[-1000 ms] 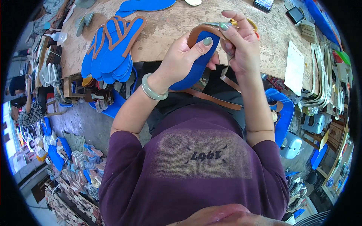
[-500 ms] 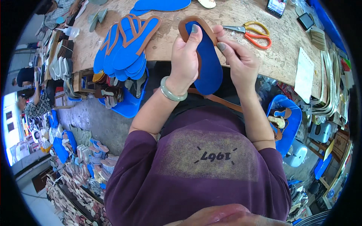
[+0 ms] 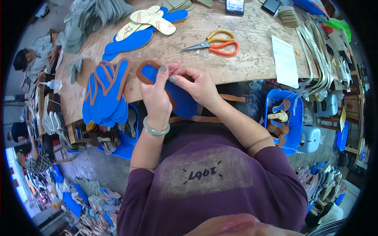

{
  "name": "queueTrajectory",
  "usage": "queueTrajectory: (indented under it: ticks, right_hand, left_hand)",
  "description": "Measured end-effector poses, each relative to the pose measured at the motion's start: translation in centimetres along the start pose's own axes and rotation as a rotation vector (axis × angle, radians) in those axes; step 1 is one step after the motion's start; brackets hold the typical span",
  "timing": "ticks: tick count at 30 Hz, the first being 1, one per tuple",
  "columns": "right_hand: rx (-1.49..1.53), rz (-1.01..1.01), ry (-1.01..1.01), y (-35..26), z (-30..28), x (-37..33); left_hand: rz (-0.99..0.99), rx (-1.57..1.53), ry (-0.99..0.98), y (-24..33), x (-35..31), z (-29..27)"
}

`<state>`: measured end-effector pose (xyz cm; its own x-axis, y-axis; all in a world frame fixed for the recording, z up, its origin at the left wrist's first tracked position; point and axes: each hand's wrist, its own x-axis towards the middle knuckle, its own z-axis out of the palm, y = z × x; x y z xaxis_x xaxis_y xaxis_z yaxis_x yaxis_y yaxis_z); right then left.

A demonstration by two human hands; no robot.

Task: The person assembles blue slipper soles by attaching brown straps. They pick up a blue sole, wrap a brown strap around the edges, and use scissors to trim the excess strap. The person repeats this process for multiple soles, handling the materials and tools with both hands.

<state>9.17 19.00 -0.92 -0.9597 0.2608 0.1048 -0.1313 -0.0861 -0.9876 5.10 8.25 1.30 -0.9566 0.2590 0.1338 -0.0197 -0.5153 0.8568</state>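
My left hand [image 3: 157,94] is closed round a blue insole [image 3: 184,104], its thumb lying on top near the upper end. A brown strip [image 3: 141,74] borders that end and runs down one side. My right hand [image 3: 199,86] reaches across the insole with its fingers pinched at the edge, close to the left fingertips; the strip there is mostly hidden by the fingers. A loose brown length [image 3: 233,98] trails out behind the right wrist, and another brown piece [image 3: 202,119] crosses my lap. Left of the hands, brown-edged blue insoles [image 3: 112,103] lie overlapped at the table's edge.
Scissors [image 3: 205,44] with orange and yellow handles lie on the wooden table [image 3: 252,63] beyond my hands. Cream and blue insoles [image 3: 138,39] rest at the back left. A paper sheet [image 3: 284,61], a phone [image 3: 235,7] and a blue bin of sandals [image 3: 284,145] are to the right.
The view has turned, so the table and its things sit differently. My right hand has come in over the insole, nearer the left fingers. The left hand keeps its hold.
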Motion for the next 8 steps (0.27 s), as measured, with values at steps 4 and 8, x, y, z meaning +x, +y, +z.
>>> queueTrajectory:
  ticks: [4, 8]
  right_hand:
    - [0.055, -0.04, -0.053, 0.2, -1.0, -0.5]
    - [0.124, 0.142, -0.054, 0.9, -1.5, -1.2]
  left_hand:
    - [-0.008, -0.046, 0.067, 0.2, 0.4, -0.3]
    - [0.02, -0.016, 0.068, 0.3, 0.4, -1.1]
